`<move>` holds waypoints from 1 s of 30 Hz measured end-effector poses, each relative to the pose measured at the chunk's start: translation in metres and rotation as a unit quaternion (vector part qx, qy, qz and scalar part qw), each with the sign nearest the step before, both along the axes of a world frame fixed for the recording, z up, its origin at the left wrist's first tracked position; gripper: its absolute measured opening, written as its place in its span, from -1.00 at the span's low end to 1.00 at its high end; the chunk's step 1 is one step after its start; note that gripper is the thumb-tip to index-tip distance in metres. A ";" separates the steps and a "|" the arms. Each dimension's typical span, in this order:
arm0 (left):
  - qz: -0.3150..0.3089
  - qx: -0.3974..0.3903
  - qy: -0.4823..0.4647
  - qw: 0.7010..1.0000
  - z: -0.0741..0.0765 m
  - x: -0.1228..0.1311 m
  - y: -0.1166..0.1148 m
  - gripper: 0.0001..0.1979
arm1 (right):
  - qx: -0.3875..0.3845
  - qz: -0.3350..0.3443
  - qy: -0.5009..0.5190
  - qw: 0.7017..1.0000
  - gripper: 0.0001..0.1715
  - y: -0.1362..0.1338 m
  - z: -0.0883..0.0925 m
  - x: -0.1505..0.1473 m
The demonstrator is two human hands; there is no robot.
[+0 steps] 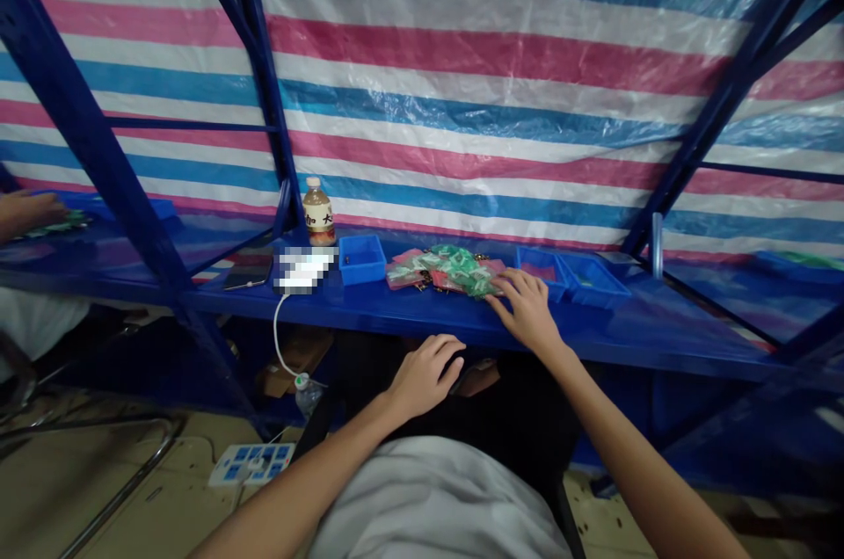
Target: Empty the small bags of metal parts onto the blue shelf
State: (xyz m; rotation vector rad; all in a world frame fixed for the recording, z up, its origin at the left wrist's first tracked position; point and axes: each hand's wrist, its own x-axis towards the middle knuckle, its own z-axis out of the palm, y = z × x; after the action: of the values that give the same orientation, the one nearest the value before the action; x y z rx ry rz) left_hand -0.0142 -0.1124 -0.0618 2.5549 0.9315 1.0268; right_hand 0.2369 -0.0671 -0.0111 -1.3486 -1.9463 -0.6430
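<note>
A pile of small green and pink plastic bags (454,267) lies on the blue shelf, with small brass-coloured pieces among them. My right hand (527,308) is at the pile's right end, fingertips touching or just over the bags. Its thumb and fingers are apart, and I see nothing held. At the shelf's front edge, nearer my body, my left hand (428,373) is loosely curved with the thumb apart from the fingers and nothing visible in it. Right of the pile stand a blue bin (557,286) with pink bags and another blue bin (610,289).
Left of the pile are a blue bin (362,278), a drink bottle (319,216) and a blurred-out bright device on a white cable (277,330). Blue metal posts (264,76) frame the shelf before a striped tarp (475,102). Another person's hand (30,214) is at far left.
</note>
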 end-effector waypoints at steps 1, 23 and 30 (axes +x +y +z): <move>0.000 0.003 0.004 1.000 -0.001 0.000 0.000 -0.69 | -0.012 0.018 0.005 1.000 -0.60 0.001 -0.001 -0.005; 0.004 0.036 0.071 0.997 -0.018 0.002 0.007 -0.71 | -0.109 -0.017 0.047 0.993 -0.57 0.016 -0.003 -0.020; -0.007 0.043 0.070 0.997 -0.018 0.001 0.007 -0.72 | -0.096 0.013 0.061 0.993 -0.65 0.017 -0.006 -0.016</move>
State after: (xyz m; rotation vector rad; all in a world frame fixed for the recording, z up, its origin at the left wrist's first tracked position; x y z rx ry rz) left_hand -0.0129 -0.1058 -0.0798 2.7297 0.9212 0.9136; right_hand 0.2212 -0.0497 -0.0171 -1.4411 -1.9623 -0.3583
